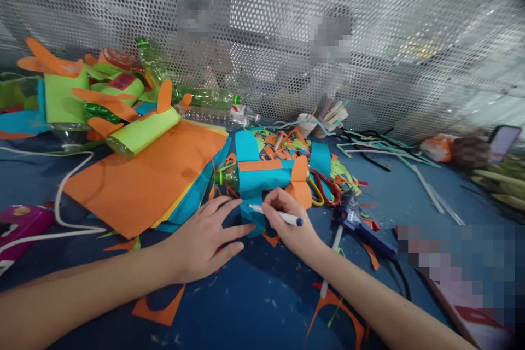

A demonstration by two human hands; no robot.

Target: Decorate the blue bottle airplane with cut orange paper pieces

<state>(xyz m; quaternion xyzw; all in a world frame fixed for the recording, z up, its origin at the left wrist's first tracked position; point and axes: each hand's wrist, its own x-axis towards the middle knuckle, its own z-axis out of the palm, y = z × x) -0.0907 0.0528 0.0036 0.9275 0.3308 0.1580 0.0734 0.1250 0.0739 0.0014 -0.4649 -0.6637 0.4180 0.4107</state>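
My right hand (298,235) grips a white marker (287,217) with a blue end, its tip at a blue paper wing (251,216). On the near side of that wing, my left hand (200,240) lies with fingers spread, its fingertips at the paper's edge. The wing is attached to a plastic bottle (262,179) wrapped in blue paper with an orange strip, lying on its side with its cap to the left. Orange paper tail pieces (300,181) stand at its right end, and another blue wing (246,145) extends from its far side.
Stacked coloured paper (156,175) lies left, beside finished-looking bottle planes (143,130). Scissors (330,188) and a blue glue gun (365,229) lie right. Paper scraps (283,142), cups of sticks (324,123) and a perforated metal screen (262,27) are behind. A white cord (61,191) crosses the left.
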